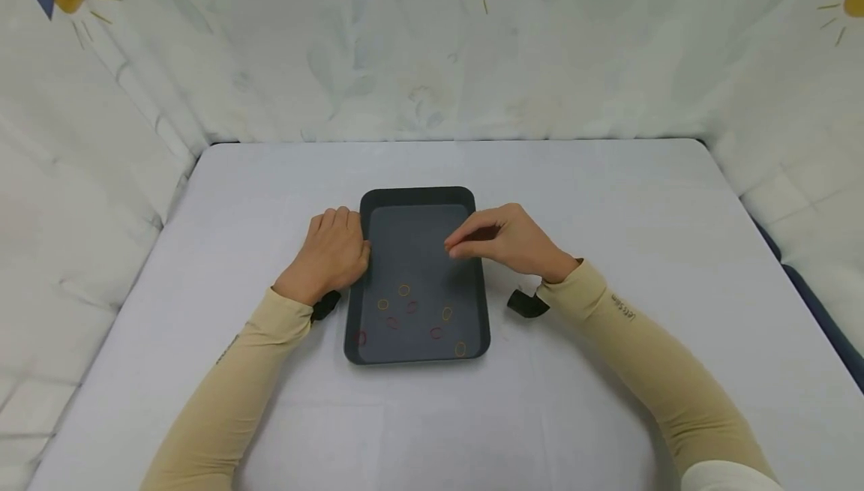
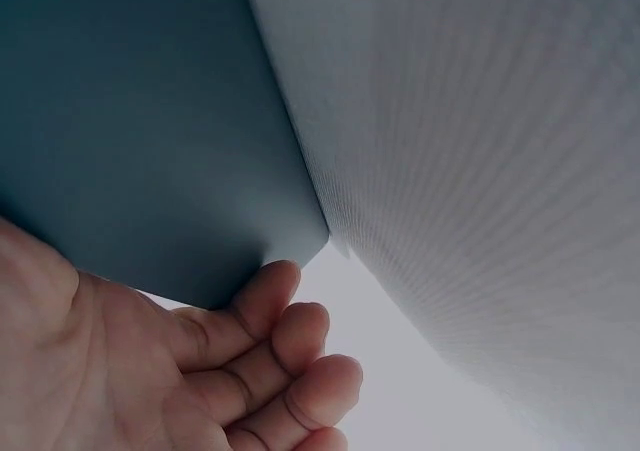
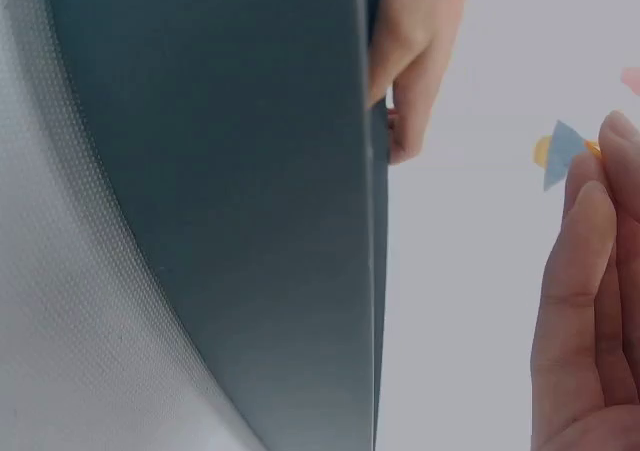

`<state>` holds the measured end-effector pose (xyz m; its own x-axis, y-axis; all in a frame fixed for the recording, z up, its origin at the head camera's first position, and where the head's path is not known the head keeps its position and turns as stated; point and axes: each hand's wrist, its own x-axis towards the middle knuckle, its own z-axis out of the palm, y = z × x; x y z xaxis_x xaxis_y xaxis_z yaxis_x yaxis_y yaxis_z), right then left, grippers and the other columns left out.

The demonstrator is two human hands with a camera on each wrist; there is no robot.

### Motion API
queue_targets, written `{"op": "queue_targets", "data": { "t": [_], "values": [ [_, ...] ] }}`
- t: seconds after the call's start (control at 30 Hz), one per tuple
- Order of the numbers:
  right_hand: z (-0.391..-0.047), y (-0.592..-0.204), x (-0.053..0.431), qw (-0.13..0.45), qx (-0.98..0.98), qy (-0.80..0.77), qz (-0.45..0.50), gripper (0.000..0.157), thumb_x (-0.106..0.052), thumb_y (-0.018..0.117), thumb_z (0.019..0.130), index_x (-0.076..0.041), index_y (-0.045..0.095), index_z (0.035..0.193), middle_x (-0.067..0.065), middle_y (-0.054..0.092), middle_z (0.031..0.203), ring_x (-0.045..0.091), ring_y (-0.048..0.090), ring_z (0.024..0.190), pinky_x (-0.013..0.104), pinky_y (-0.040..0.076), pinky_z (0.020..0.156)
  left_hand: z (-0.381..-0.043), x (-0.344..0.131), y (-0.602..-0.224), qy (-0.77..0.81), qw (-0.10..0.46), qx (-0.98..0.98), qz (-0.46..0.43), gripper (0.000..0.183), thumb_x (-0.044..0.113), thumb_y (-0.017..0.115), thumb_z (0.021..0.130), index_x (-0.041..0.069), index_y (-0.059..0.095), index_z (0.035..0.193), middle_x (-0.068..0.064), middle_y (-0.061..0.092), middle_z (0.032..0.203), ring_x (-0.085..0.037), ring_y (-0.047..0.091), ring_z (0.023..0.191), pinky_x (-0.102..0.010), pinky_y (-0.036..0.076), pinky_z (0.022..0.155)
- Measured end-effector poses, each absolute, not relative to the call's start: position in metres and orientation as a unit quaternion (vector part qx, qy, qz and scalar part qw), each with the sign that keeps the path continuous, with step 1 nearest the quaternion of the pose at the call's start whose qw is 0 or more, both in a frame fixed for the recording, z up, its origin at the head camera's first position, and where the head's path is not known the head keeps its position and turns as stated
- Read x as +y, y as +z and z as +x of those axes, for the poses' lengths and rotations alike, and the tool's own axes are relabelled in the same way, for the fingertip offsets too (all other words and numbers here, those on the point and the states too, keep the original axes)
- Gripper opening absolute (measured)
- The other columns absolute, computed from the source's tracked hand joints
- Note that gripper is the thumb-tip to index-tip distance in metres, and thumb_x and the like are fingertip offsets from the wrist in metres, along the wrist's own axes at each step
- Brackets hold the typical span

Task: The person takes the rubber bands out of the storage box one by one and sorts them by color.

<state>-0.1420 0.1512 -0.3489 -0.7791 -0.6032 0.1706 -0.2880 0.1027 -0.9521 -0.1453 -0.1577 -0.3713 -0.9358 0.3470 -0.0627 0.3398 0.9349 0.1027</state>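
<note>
A dark grey rectangular tray (image 1: 418, 197) lies on the table. My left hand (image 1: 335, 251) grips its left rim, and in the left wrist view curled fingers (image 2: 270, 306) sit against the tray's outer wall (image 2: 150, 151). Over the tray's right side, my right hand (image 1: 506, 240) is raised with thumb and fingertips together. They pinch a small orange-yellow band (image 3: 593, 148), mostly hidden by the fingers. Several thin yellow rings (image 1: 404, 285) and red rings (image 1: 436, 328), looking like small rubber bands, are scattered over the tray's near half.
A white cloth covers the table (image 1: 594, 199). Pale curtains (image 1: 405, 64) with blue and yellow prints hang behind it and at the sides. Black wrist devices (image 1: 528, 304) sit under both wrists, close to the tray's sides.
</note>
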Motion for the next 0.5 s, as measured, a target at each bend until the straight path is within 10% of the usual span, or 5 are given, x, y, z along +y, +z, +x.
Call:
{"op": "queue_targets", "data": {
  "t": [0.5],
  "values": [
    [-0.152, -0.354, 0.175, 0.098, 0.737, -0.644, -0.182, 0.019, -0.014, 0.084, 0.087, -0.005, 0.081, 0.104, 0.000, 0.081, 0.096, 0.035, 0.072, 0.087, 0.036, 0.061, 0.082, -0.147, -0.158, -0.374, 0.039, 0.029, 0.983, 0.179, 0.027, 0.020, 0.045, 0.103, -0.006, 0.050, 0.108, -0.020, 0.050, 0.103, -0.039, 0.046, 0.102, -0.054, 0.038, 0.098]
  ]
}}
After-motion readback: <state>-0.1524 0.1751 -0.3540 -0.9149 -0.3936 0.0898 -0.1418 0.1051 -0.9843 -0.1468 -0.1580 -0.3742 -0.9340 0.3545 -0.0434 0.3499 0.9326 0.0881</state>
